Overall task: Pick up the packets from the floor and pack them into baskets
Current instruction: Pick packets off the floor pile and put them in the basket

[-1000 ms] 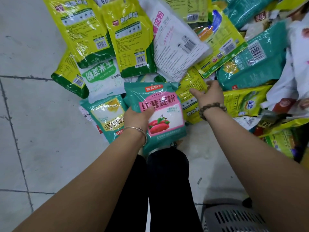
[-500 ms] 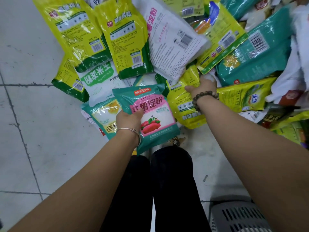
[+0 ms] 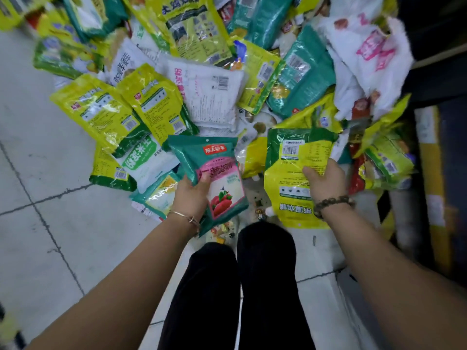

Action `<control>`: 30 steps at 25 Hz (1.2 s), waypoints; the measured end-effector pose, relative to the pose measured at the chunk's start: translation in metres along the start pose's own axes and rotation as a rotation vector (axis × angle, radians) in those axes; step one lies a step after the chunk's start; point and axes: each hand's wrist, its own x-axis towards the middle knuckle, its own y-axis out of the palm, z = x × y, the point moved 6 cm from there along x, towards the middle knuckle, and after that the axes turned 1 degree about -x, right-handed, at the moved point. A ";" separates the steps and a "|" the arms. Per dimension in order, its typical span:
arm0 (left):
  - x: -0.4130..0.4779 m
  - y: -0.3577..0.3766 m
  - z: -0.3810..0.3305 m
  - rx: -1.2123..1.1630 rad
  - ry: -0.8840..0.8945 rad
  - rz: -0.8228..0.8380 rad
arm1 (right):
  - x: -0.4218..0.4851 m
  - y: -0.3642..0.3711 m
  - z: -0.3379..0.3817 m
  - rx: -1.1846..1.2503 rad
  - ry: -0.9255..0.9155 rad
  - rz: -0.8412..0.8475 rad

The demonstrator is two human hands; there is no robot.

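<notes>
Left grip (image 3: 190, 198) still holds the teal packet (image 3: 217, 162). Right grip (image 3: 326, 179), at 3 o'clock, now clutches a yellow packet (image 3: 288, 173), raised off the pile (image 3: 207, 97) since earlier.

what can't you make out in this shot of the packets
Head view:
- Left hand: fingers hidden behind the teal packet.
- Right hand: fingers hidden behind the yellow packet.
- Basket: none identifiable; right edge dark and blurred.
- Print on far packets: motion-blurred.

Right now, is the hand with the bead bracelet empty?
No, the right hand with the bead bracelet grips a yellow packet by its side edge.
</notes>
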 end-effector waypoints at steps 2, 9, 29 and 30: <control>-0.012 0.005 -0.004 0.040 0.005 0.038 | -0.022 -0.024 -0.016 0.034 0.013 -0.046; -0.077 0.057 -0.014 0.217 0.169 0.089 | -0.094 -0.106 -0.104 0.280 0.163 -0.321; -0.430 0.382 0.125 0.701 0.671 0.686 | -0.283 -0.291 -0.524 0.602 0.548 -0.807; -0.439 0.401 0.140 0.787 0.741 0.702 | -0.280 -0.287 -0.545 0.589 0.598 -0.787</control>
